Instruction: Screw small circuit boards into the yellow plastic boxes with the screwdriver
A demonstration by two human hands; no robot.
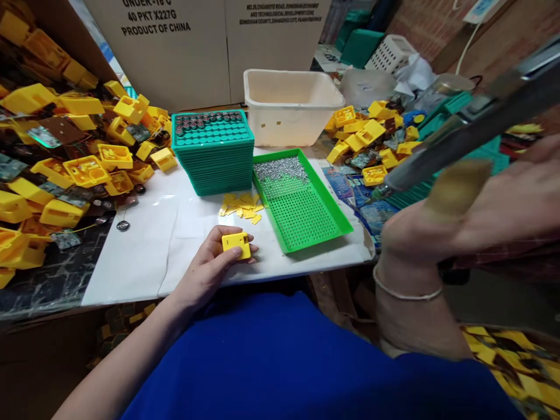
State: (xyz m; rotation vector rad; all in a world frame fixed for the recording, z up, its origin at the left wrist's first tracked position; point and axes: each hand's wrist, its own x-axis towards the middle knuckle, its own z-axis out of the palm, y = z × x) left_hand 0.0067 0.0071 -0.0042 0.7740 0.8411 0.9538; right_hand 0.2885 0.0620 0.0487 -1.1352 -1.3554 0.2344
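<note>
My left hand holds a small square yellow plastic case over the front of the white work surface, thumb on its face and fingers behind. At the right, close to the camera, my right hand is raised and blurred, with a bracelet at the wrist and a yellowish cover on one digit. It grips a dark electric screwdriver, whose bit points down and left, apart from the case. Beyond the left hand lie loose flat yellow pieces. A green perforated tray holds many small silver screws.
A stack of teal trays, the top one bearing small round parts, stands behind. Next to it is a white bin, before a large carton. Yellow housings with wires are heaped at left and right.
</note>
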